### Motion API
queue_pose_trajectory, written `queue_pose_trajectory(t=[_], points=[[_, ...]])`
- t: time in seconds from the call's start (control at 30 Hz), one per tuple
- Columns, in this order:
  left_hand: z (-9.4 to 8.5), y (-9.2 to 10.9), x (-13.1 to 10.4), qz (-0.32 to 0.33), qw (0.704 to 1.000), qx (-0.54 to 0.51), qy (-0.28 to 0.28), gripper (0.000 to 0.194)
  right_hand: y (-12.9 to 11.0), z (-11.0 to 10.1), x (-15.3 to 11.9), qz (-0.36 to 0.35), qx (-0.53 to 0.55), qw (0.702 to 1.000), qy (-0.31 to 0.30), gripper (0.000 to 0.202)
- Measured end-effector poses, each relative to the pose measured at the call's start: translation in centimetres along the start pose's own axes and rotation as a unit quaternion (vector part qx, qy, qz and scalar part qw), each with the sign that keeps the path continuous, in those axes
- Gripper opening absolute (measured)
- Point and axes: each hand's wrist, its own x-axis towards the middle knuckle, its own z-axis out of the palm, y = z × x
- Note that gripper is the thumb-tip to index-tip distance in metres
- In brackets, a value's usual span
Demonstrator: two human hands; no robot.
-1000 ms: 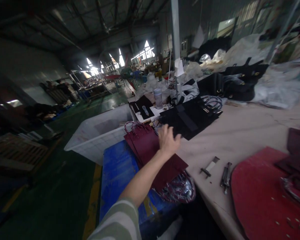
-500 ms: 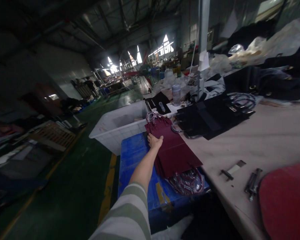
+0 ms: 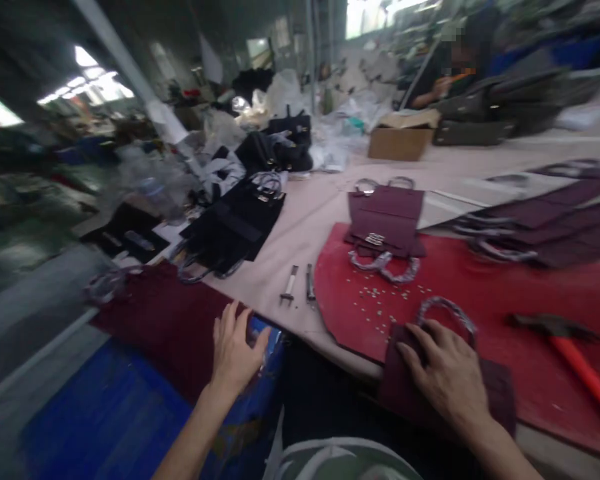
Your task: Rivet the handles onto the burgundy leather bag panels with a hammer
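My left hand (image 3: 237,353) is open, fingers spread, beside and partly over a stack of maroon bag pieces (image 3: 165,320) on a blue box (image 3: 105,413). My right hand (image 3: 447,373) lies over a maroon bag piece (image 3: 400,383) at the table's front edge, its fingers bent onto it. That piece has a plastic-wrapped handle (image 3: 450,307); its underside is hidden. Behind it, on a red mat (image 3: 480,287), another maroon bag piece (image 3: 387,213) shows metal fittings and wrapped handles. Small metal bits (image 3: 377,300) are scattered on the mat.
A hammer (image 3: 550,327) with a red handle lies at right, near more maroon bag pieces (image 3: 570,227). Black bag pieces (image 3: 230,227) and small metal tools (image 3: 290,287) are at left. A cardboard box (image 3: 400,137) and a person (image 3: 445,87) are farther back.
The view has swung right to the red mat. My left hand has drawn back from the far end of the maroon stack. My right hand has come into view on a maroon piece.
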Motion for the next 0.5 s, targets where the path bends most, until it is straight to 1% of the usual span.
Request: queue_pose_trajectory(t=[0.07, 0.1, 0.17, 0.27, 0.37, 0.43, 0.5], points=[[0.2, 2.3, -1.9, 0.086, 0.992, 0.058, -0.074, 0.055, -0.5, -0.1, 0.0, 0.020, 0.004, 1.000, -0.018, 0.037], [0.3, 2.9, -2.6, 0.119, 0.984, 0.091, -0.100, 0.056, -0.7, -0.2, 0.1, 0.032, 0.007, 0.999, -0.026, 0.036], [0.8, 3.0, -3.5, 0.155, 0.967, 0.160, -0.124, 0.052, -1.0, -0.5, 0.1, 0.053, 0.015, 0.998, -0.042, 0.035], [1.7, 2.0, -3.3, 0.158, 0.949, 0.238, -0.135, 0.042, -1.1, -1.0, 0.0, 0.074, 0.023, 0.996, -0.053, 0.035], [2.3, 1.1, -2.6, 0.156, 0.945, 0.247, -0.146, 0.037, -1.0, -1.0, -0.1, 0.079, 0.026, 0.995, -0.049, 0.035], [2.1, 1.1, -2.3, 0.143, 0.950, 0.240, -0.140, 0.035, -0.9, -0.9, -0.1, 0.069, 0.035, 0.996, -0.047, 0.036], [1.5, 1.5, -2.6, 0.124, 0.955, 0.233, -0.132, 0.037, -0.8, -0.7, -0.2, 0.055, 0.041, 0.997, -0.042, 0.037]])
